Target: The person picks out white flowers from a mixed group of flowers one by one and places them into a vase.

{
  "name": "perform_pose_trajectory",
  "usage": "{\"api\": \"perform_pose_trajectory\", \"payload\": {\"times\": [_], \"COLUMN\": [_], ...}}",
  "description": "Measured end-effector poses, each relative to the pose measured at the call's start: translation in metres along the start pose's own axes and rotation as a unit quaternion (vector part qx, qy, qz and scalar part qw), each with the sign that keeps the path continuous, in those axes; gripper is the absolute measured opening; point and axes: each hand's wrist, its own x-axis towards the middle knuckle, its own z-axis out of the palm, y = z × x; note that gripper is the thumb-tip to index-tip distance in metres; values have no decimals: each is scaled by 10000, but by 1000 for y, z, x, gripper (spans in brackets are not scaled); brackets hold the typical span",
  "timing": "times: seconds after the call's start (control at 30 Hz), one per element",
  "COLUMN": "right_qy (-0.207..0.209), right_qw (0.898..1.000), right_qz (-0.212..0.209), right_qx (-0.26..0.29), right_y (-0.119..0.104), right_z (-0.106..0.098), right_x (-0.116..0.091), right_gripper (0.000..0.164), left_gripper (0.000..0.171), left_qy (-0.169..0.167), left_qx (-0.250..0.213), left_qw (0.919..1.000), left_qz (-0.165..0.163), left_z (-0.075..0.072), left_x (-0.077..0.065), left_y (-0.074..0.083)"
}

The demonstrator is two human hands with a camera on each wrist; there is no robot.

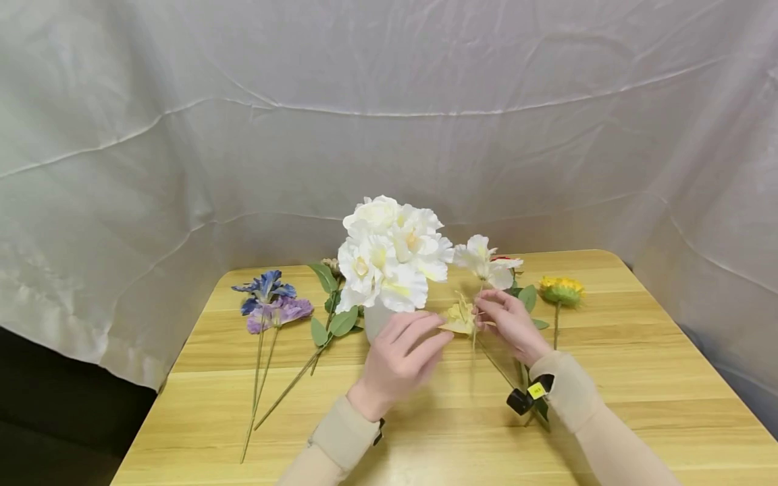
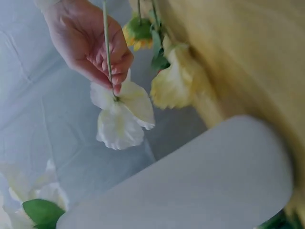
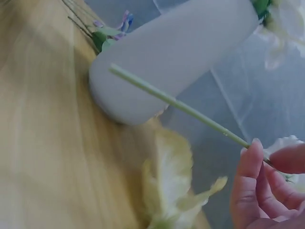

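Between thumb and fingertips, my right hand (image 1: 509, 322) pinches the green stem (image 3: 193, 113) of a white artificial flower (image 1: 483, 262) just below its bloom. The stem's cut end points down over the table, and in the right wrist view it crosses in front of the white vase (image 3: 162, 62). Several white flowers (image 1: 392, 253) fill the vase top. My left hand (image 1: 401, 358) is in front of the vase with fingers loosely extended toward the right hand, holding nothing; it hides the vase's lower part in the head view. Near the right hand lies a pale yellow flower (image 1: 460, 316).
At the left of the wooden table (image 1: 200, 405) lie a blue flower (image 1: 265, 289), a purple flower (image 1: 279, 314) and a leafy stem (image 1: 331, 331). On the right are a sunflower (image 1: 562, 290) and a red flower partly hidden by the white one. Grey cloth (image 1: 395, 135) hangs behind.
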Motion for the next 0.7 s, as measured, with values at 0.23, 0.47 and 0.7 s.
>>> {"api": "perform_pose_trajectory", "payload": {"times": [0.23, 0.47, 0.7], "right_qy": [309, 513, 562], "right_qw": [9952, 9788, 9508], "right_qz": [-925, -1969, -2967], "right_qx": [73, 251, 691], "right_y": [-27, -57, -81], "right_z": [16, 37, 58], "right_x": [-10, -21, -28], "right_gripper": [32, 26, 11], "left_gripper": [16, 41, 32], "left_qy": [1015, 77, 208], "left_qx": [1133, 1625, 1033], "left_qw": [9883, 9824, 9817], "left_qz": [124, -916, -1587], "left_z": [-9, -21, -29], "left_x": [20, 14, 9], "left_y": [-18, -34, -50]}}
